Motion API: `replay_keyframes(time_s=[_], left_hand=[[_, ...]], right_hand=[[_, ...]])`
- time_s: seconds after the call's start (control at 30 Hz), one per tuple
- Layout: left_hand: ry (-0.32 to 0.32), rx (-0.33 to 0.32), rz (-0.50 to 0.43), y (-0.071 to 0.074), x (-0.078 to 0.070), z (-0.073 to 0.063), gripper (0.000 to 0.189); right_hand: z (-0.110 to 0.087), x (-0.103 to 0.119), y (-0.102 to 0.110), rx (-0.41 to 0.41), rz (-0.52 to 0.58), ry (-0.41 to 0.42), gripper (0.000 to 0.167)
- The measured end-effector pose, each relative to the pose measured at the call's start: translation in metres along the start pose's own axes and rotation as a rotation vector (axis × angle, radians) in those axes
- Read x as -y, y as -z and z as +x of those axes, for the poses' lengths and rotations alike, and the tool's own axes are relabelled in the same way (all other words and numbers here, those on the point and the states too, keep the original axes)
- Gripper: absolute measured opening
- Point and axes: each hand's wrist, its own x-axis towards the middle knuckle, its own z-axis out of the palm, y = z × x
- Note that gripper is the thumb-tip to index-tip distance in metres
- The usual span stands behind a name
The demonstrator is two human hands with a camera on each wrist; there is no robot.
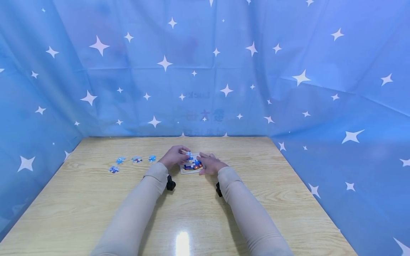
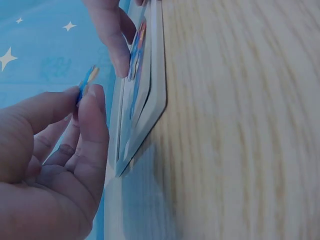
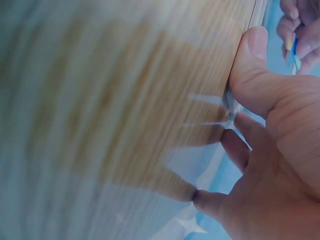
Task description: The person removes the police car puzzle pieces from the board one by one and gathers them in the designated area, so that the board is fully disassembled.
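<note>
My left hand [image 1: 174,156] pinches a blue jigsaw piece [image 2: 86,85] between thumb and forefinger, just above the far left part of a small puzzle board [image 1: 191,172]. The left wrist view shows the piece edge-on, with a pale brown back. The board lies on the table in a light frame, with a blue and orange vehicle picture partly assembled in it. At the board's right side is my right hand [image 1: 212,164], its fingers spread over the edge and fingertips down at the table. Part of the picture is hidden beneath this hand.
Several loose jigsaw pieces [image 1: 136,159] lie on the wooden table [image 1: 96,199] to the left of the board. A blue curtain [image 1: 198,71] with white stars hangs behind the table and along its sides.
</note>
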Motion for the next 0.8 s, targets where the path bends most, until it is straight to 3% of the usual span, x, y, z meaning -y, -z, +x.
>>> replay_keyframes(time_s=[0.53,0.8], left_hand=[[0.017,0.109,0.01,0.013,0.001,-0.01,0.038],[0.027,0.079,0.048,0.031,0.006,-0.022,0.039]], right_hand=[[-0.004,-0.003,0.0,-0.015,0.017,-0.016,0.079],[-0.004,-0.001,-0.002,-0.002,0.029,0.011,0.08]])
